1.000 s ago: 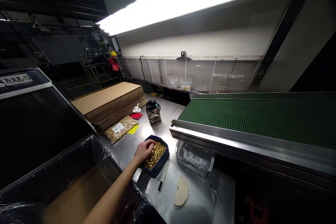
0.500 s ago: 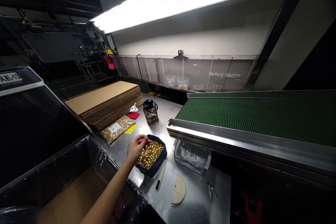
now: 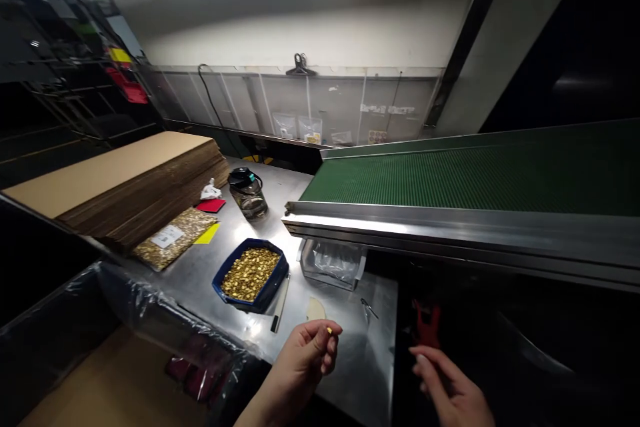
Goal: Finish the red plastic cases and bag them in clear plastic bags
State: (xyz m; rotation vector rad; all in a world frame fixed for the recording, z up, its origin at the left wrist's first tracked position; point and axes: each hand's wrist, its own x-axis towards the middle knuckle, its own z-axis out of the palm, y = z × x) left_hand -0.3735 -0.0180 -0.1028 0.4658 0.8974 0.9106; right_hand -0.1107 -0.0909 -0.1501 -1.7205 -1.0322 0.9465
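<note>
My left hand (image 3: 306, 363) is closed at the front of the metal table, a small gold piece (image 3: 329, 331) pinched between thumb and forefinger. To its right, beyond the table's edge, is my right hand (image 3: 450, 387), thumb and forefinger brought close together; whether anything is between them is too small to tell. A blue tray (image 3: 275, 287) full of small gold pieces (image 3: 250, 273) sits behind and left of my left hand. Beside the tray lies a pale, dark-tipped tool (image 3: 281, 303). A cream disc (image 3: 315, 308) is partly hidden by my left hand.
A green conveyor (image 3: 400, 180) runs off to the right, over a clear bin (image 3: 333, 267). Behind the tray are a dark jug (image 3: 249, 197), a bag of gold pieces (image 3: 175, 237) and stacked cardboard (image 3: 120, 180). Small metal tweezers (image 3: 369, 308) lie near the table's right edge.
My left hand has left the tray and moved right and nearer, now with a gold piece. My right hand has come into view. The camera's view has shifted right and down.
</note>
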